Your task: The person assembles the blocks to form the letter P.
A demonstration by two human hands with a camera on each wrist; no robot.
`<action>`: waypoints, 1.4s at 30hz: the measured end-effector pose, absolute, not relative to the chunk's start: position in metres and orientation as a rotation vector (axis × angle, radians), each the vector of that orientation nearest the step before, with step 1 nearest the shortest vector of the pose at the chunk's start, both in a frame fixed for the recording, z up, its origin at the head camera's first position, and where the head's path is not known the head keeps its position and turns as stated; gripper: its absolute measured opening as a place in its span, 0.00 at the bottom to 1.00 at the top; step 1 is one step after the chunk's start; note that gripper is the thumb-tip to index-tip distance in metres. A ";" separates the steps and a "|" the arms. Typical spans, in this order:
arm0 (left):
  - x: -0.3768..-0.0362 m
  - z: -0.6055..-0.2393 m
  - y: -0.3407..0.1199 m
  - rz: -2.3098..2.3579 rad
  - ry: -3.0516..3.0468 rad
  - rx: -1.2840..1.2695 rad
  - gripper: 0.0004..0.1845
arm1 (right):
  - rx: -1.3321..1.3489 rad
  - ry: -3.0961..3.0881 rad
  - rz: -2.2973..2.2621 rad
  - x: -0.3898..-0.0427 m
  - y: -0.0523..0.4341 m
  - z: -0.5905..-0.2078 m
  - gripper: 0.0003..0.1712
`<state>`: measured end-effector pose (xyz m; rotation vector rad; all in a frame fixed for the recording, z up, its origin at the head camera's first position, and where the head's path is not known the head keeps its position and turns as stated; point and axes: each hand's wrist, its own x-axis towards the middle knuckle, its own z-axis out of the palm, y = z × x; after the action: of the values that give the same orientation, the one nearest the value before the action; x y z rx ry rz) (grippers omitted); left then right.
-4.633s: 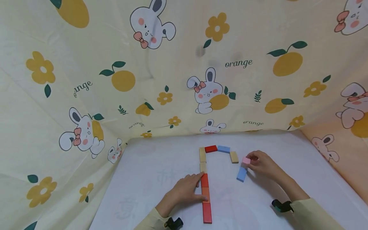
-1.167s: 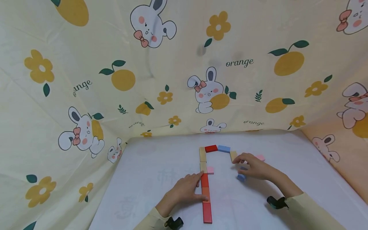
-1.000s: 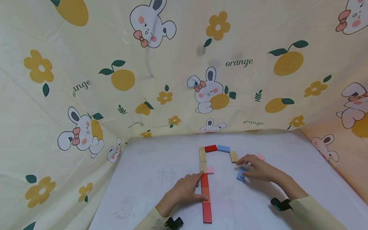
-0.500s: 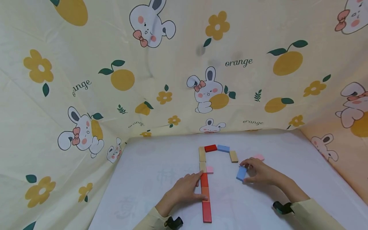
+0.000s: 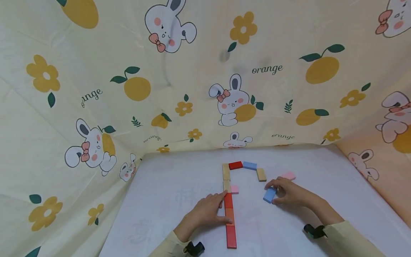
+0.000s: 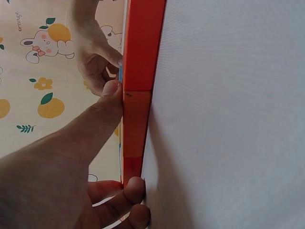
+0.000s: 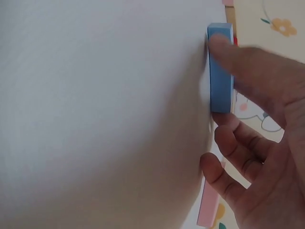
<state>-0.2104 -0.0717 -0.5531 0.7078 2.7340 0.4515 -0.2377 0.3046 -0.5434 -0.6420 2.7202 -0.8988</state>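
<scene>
My left hand [image 5: 207, 212] lies along a straight row of blocks, its index fingertip near a red block [image 5: 228, 201] and its thumb on an orange block [image 5: 229, 214]. A longer red block [image 5: 231, 237] ends the row at the near side. In the left wrist view the other fingertips bend against the row's side. My right hand [image 5: 290, 192] pinches a blue block [image 5: 269, 195] between thumb and fingers; the right wrist view shows the thumb on the long face of that blue block [image 7: 220, 81]. The remaining fingers curl loosely beside it.
Wooden blocks [image 5: 226, 172] continue the row to the far end. From there a dark red block [image 5: 236, 165], a blue block [image 5: 249, 165] and a wooden block [image 5: 261, 175] bend right. One pink block [image 5: 235, 190] adjoins the row; another pink block [image 5: 289, 175] lies behind my right hand.
The right hand held a pink block earlier; a pink block now lies against the row. That hand went to the blue block, now pinches it and has turned it slightly. The left hand stayed put.
</scene>
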 end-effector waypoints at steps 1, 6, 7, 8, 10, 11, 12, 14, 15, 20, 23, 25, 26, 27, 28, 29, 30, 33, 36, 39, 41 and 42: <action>-0.210 -0.553 -0.072 0.452 2.735 0.707 0.60 | -0.637 2.712 -0.898 -0.238 0.304 -0.543 0.27; -0.210 -0.553 -0.071 0.456 2.740 0.708 0.60 | -0.614 2.697 -0.906 -0.239 0.302 -0.544 0.21; -0.210 -0.553 -0.071 0.457 2.739 0.708 0.60 | -0.610 2.701 -0.903 -0.240 0.301 -0.544 0.20; -0.210 -0.553 -0.071 0.456 2.740 0.707 0.60 | -0.619 2.706 -0.899 -0.241 0.301 -0.544 0.19; -0.211 -0.553 -0.071 0.454 2.740 0.705 0.60 | -0.623 2.713 -0.902 -0.242 0.298 -0.544 0.18; -0.211 -0.553 -0.070 0.453 2.739 0.704 0.60 | -0.635 2.719 -0.906 -0.243 0.297 -0.544 0.18; -0.210 -0.553 -0.070 0.451 2.741 0.704 0.60 | -0.646 2.727 -0.908 -0.243 0.295 -0.543 0.18; -0.210 -0.553 -0.070 0.445 2.743 0.704 0.60 | -0.671 2.741 -0.911 -0.244 0.291 -0.542 0.18; -0.210 -0.553 -0.070 0.443 2.744 0.703 0.60 | -0.668 2.747 -0.915 -0.245 0.289 -0.542 0.19; -0.210 -0.553 -0.070 0.429 2.749 0.705 0.60 | -0.646 2.771 -0.908 -0.249 0.277 -0.543 0.21; -0.210 -0.554 -0.071 0.420 2.754 0.712 0.59 | -0.612 2.778 -0.902 -0.252 0.268 -0.543 0.20; -0.211 -0.554 -0.071 0.419 2.753 0.716 0.59 | -0.598 2.781 -0.906 -0.254 0.263 -0.543 0.20; -0.211 -0.554 -0.071 0.418 2.753 0.718 0.59 | -0.586 2.785 -0.910 -0.255 0.261 -0.543 0.20; -0.211 -0.553 -0.071 0.417 2.752 0.716 0.59 | -0.582 2.791 -0.905 -0.256 0.258 -0.544 0.20; -0.211 -0.553 -0.071 0.417 2.751 0.712 0.59 | -0.584 2.797 -0.903 -0.257 0.256 -0.544 0.19; -0.211 -0.553 -0.071 0.419 2.751 0.713 0.59 | -0.588 2.802 -0.903 -0.258 0.253 -0.545 0.19; -0.211 -0.552 -0.071 0.421 2.749 0.714 0.59 | -0.583 2.810 -0.900 -0.259 0.251 -0.546 0.19; -0.212 -0.553 -0.071 0.422 2.751 0.720 0.60 | -0.574 2.830 -0.879 -0.261 0.245 -0.547 0.19; -0.213 -0.554 -0.071 0.424 2.750 0.729 0.60 | -0.558 2.841 -0.862 -0.262 0.239 -0.548 0.19; -0.213 -0.555 -0.071 0.433 2.748 0.733 0.60 | -0.557 2.847 -0.851 -0.263 0.235 -0.547 0.19; -0.213 -0.556 -0.072 0.432 2.748 0.732 0.60 | -0.545 2.852 -0.845 -0.264 0.232 -0.547 0.19; -0.214 -0.556 -0.072 0.433 2.749 0.732 0.60 | -0.539 2.854 -0.845 -0.264 0.231 -0.546 0.19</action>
<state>-0.2137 -0.0717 -0.5562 0.7317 2.7486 0.4334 -0.2637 0.2306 -0.5463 -0.5387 2.8543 -0.8448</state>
